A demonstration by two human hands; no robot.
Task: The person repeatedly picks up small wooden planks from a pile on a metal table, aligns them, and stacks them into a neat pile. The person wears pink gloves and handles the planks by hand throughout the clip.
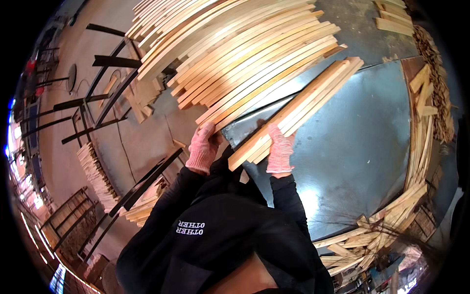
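My left hand, in a pink-and-white knitted glove, closes on the near end of a wooden strip. That strip lies at the near edge of a wide row of pale strips laid side by side. In a matching glove, my right hand grips a small bundle of wooden strips from its right side, close to its near end. The bundle lies slantwise over the metal tabletop, apart from the row except for a narrow gap. Some of the right fingers are hidden by the wood.
Dark metal frame bars stand on the left. Stacked wood lies on the floor below them. Loose strips and offcuts line the table's right and near-right rim. A few short boards sit at the far right.
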